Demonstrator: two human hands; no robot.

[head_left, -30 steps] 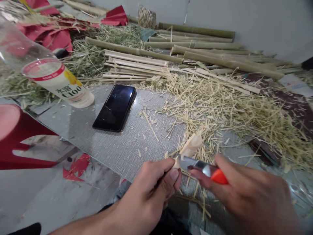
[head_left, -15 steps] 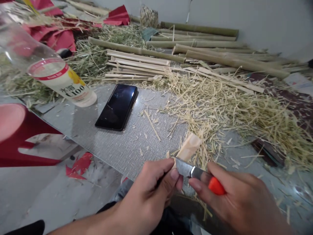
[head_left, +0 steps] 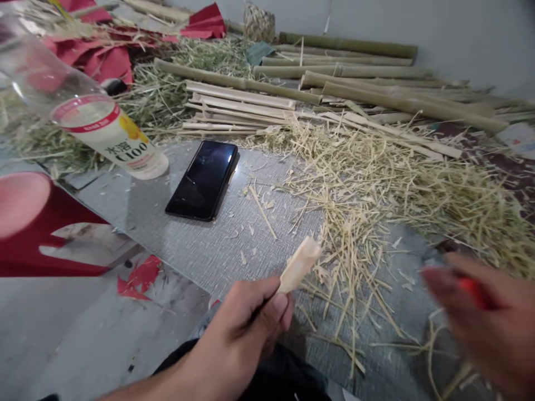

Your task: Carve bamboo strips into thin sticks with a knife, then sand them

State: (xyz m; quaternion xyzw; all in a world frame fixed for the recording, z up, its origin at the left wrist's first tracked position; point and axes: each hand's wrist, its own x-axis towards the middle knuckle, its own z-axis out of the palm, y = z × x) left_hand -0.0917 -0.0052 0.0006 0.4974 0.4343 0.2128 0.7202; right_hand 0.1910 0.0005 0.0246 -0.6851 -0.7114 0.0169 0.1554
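My left hand (head_left: pixel 251 320) is closed around the lower end of a pale bamboo strip (head_left: pixel 300 264), its free end pointing up and away over the table. Off to the right, my right hand (head_left: pixel 489 317) grips a knife by its red handle (head_left: pixel 476 291). Motion smears that hand, and the blade is hard to make out. The knife is apart from the strip. Thin bamboo shavings (head_left: pixel 349 250) lie on the grey table (head_left: pixel 234 245) between the two hands.
A black phone (head_left: pixel 203 179) lies left of centre, beside a clear plastic bottle (head_left: pixel 104 131). Split bamboo strips (head_left: pixel 242 106) and bamboo poles (head_left: pixel 376 94) are stacked at the back by the wall. A red stool (head_left: pixel 50 234) stands at the left, with red scraps (head_left: pixel 140 275) on the floor.
My right hand has swung away to the right with the knife, whose blade was against the bamboo strip. My left hand has shifted slightly left and down, still holding the strip.
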